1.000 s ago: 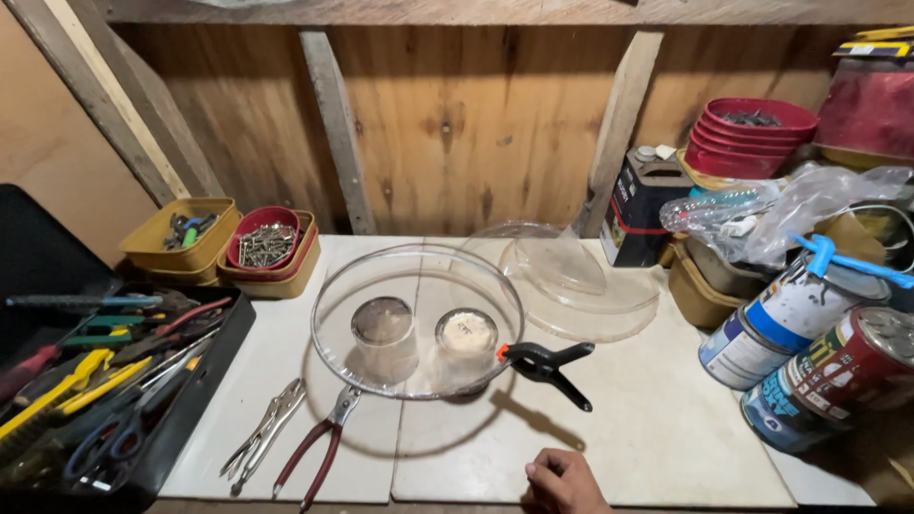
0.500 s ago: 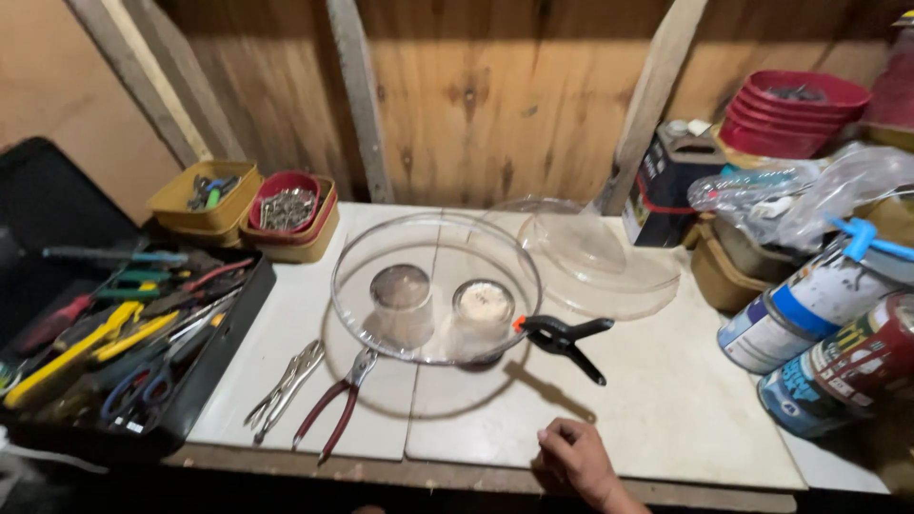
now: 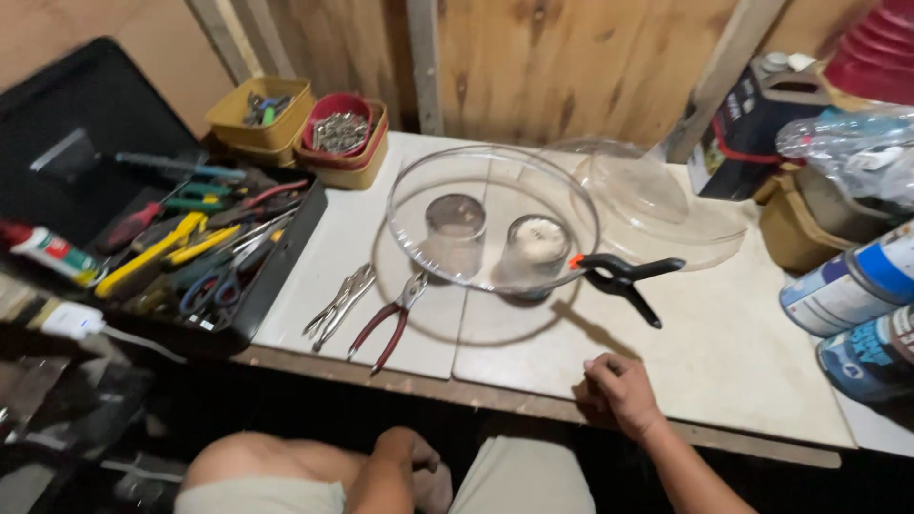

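Nothing in our grip: right hand sits loosely curled on the bench edge, left hand down on our lap. The clamp lies just ahead of the right, handles angled toward it, jaws pinching the clear bowl.

Warm overhead light, soft shadows, dim blurred lower edge.

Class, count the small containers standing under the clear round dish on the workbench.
2. One glass jar stands under the dish's left half; a second jar with something pale inside stands to its right, near the black spring clamp. None seem hidden under the clear dish.
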